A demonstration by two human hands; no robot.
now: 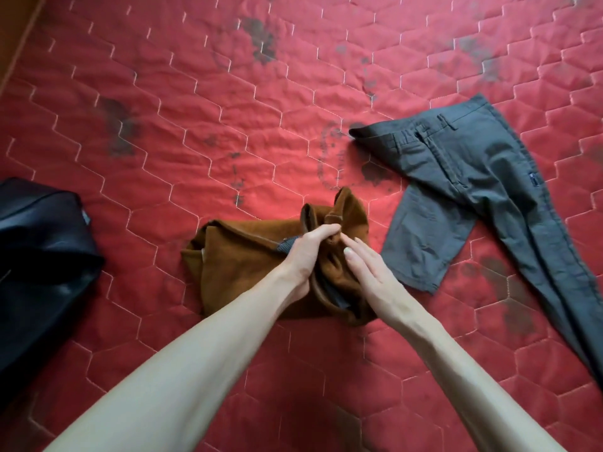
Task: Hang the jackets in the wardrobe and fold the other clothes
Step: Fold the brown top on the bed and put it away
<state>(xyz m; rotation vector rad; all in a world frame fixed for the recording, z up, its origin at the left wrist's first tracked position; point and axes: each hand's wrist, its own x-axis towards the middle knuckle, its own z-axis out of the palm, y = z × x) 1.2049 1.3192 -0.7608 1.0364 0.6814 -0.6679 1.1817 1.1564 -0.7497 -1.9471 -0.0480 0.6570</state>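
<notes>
A brown suede-like garment (241, 256) lies bunched in the middle of the red quilted mattress (195, 109). My left hand (310, 252) grips a raised fold of its upper right part, fingers curled round the cloth. Just to the right, my right hand (368, 272) has straight fingers, its tips beside the same fold, resting on or just above the cloth. Dark grey trousers (473, 190) lie spread flat at the right, waistband toward the far side, one leg running off the right edge. A black shiny jacket (39, 256) lies at the left edge, partly out of view.
The mattress has dark stains across its far half and near the trousers. A brown wooden edge (16, 27) shows at the top left corner. Bare mattress stretches beyond the brown garment and in front of it, under my forearms.
</notes>
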